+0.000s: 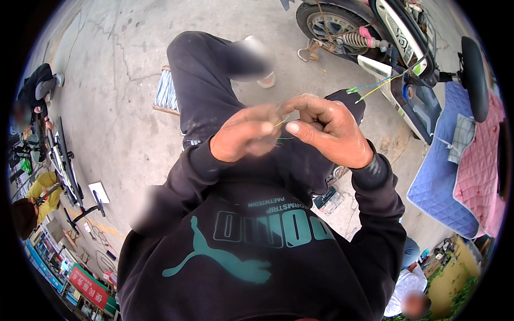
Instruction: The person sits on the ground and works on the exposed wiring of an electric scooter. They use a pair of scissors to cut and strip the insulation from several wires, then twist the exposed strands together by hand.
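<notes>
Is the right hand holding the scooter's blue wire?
No, the blue wire ends in a green connector apart from the right hand.

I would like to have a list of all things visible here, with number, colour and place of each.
Scooter: one, white and black, upper right
Connector-ended wires: two, blue and yellow, near scooter
Thin strand: at least one, yellow, between hands
Quilted covers: two, blue and pink, right
Bicycle: at least one, white and black, left
Flat panel: one, white, left ground
Sign: one, red, lower left
Other people: at least three, left and lower right
Background clutter: uncountable, mixed colours, edges
Sweatshirt: one, black with teal print, lower centre
Left hand, right hand: two, bare, centre
</notes>
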